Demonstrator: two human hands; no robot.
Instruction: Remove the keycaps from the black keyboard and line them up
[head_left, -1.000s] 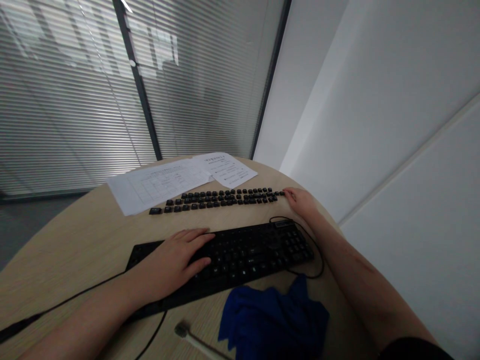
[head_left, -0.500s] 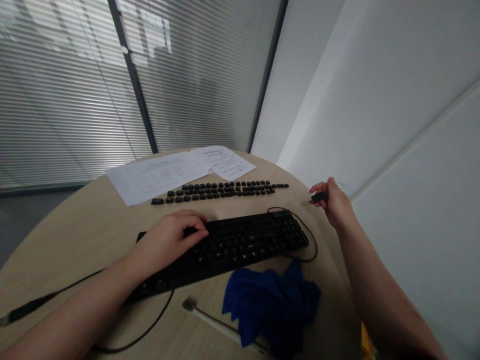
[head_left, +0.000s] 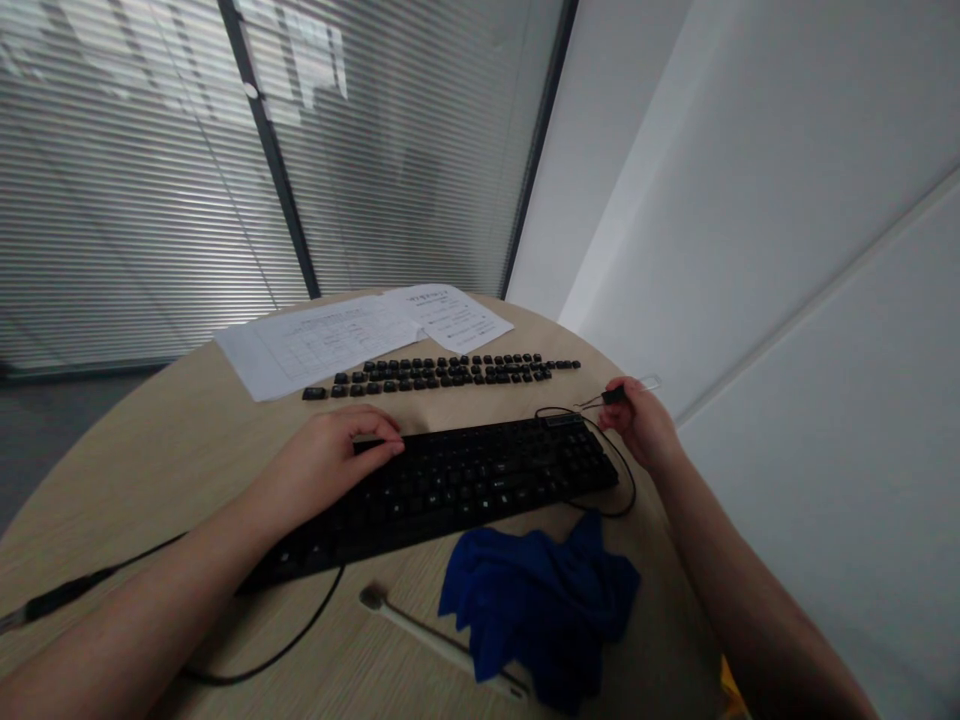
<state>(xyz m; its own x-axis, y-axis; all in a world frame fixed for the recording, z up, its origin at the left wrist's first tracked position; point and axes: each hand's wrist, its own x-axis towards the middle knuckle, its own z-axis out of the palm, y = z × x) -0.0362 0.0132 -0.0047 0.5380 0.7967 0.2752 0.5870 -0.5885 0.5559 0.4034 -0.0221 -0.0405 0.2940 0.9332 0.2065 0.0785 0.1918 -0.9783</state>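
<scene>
A black keyboard (head_left: pixel 480 482) lies slantwise on the round table. Over its left part is my left hand (head_left: pixel 334 455), closed with thumb and forefinger tips together at the back edge; whatever is between them is too small or hidden to tell. Beyond the keyboard's far right corner, my right hand (head_left: pixel 637 422) grips a wire keycap puller (head_left: pixel 613 396) by its black middle. Its thin prongs point left above the corner, and a wire loop sticks out behind the fingers. Loose black keycaps (head_left: pixel 442 374) stand in rows behind the keyboard.
Printed papers (head_left: pixel 322 345) lie at the table's back. In front of the keyboard are a crumpled blue cloth (head_left: pixel 536 610) and a pale-handled brush (head_left: pixel 427 637), partly under the cloth. A black cable (head_left: pixel 285 668) runs at the left. White wall (head_left: pixel 810 200) borders the right.
My right hand has moved left and slightly down with the keycap puller, closer to the keyboard's far right corner. My left hand has shifted slightly left and up over the keys.
</scene>
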